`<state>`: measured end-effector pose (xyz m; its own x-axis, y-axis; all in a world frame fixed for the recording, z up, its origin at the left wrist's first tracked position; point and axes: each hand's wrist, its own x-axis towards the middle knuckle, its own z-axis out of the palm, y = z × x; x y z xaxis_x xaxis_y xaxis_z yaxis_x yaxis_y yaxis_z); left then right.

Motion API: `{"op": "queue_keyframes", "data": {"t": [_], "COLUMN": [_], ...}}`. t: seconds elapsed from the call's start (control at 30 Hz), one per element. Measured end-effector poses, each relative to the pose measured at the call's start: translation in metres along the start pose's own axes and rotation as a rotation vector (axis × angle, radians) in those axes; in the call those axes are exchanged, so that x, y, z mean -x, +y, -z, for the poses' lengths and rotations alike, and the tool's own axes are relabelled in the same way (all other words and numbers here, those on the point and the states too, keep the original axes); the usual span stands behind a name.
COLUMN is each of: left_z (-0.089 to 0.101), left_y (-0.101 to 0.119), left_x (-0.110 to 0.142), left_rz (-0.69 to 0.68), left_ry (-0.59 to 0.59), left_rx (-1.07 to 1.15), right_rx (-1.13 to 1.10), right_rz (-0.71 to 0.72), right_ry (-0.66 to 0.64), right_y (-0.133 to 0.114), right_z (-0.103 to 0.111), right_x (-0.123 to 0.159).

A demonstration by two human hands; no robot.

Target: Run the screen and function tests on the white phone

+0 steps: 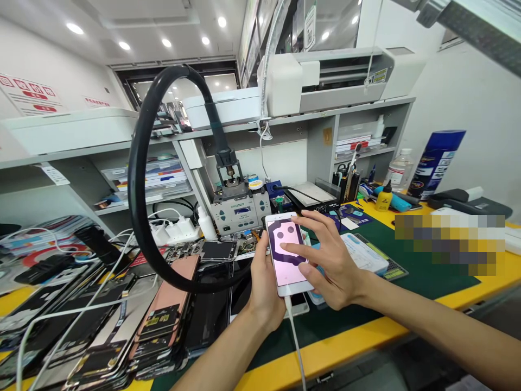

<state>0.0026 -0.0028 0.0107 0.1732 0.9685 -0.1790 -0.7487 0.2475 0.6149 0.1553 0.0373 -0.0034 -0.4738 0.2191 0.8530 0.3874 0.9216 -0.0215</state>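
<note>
A white smartphone point(287, 274) stands tilted up over the bench in my left hand point(264, 285), whose fingers wrap its left edge and back. Its lit screen shows pink and dark purple shapes. A white charging cable point(293, 334) runs down from the phone's bottom edge. My right hand point(336, 260) is spread over the screen, with the index fingertip on or just above the glass and the other fingers apart. Beneath the phone, part of another white phone point(300, 306) shows on the green mat.
Stacked phone screens and parts point(163, 320) cover the left of the bench. A thick black hose point(136, 179) loops up from the rework station point(240, 212). At the right stand a yellow bottle point(383, 200) and a blue spray can point(435, 163). The green mat point(431, 277) extends right.
</note>
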Motion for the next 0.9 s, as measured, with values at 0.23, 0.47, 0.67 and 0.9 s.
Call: {"op": "queue_keyframes", "data": {"t": [0.23,0.47,0.67,0.9], "left_z": [-0.0017,-0.0044,-0.0033,-0.0022], "left_y": [0.0003,0.0012,0.0008,0.0002], "left_x": [0.0009,0.0034,0.0025,0.0009], "left_rz": [0.001,0.010,0.005,0.009], "left_ry": [0.000,0.021,0.002,-0.005], "left_rx": [0.006,0.014,0.017,0.024], "right_rx": [0.002,-0.012,-0.028,-0.025], "right_rz": [0.002,0.006,0.005,0.016], "right_ry": [-0.004,0.004,0.033,0.054], "right_y": [0.0005,0.0016,0.0023,0.0020], "right_z": [0.0000,0.0002,-0.0003,0.0002], "right_x": [-0.0013,0.0002,-0.0002,0.0005]}}
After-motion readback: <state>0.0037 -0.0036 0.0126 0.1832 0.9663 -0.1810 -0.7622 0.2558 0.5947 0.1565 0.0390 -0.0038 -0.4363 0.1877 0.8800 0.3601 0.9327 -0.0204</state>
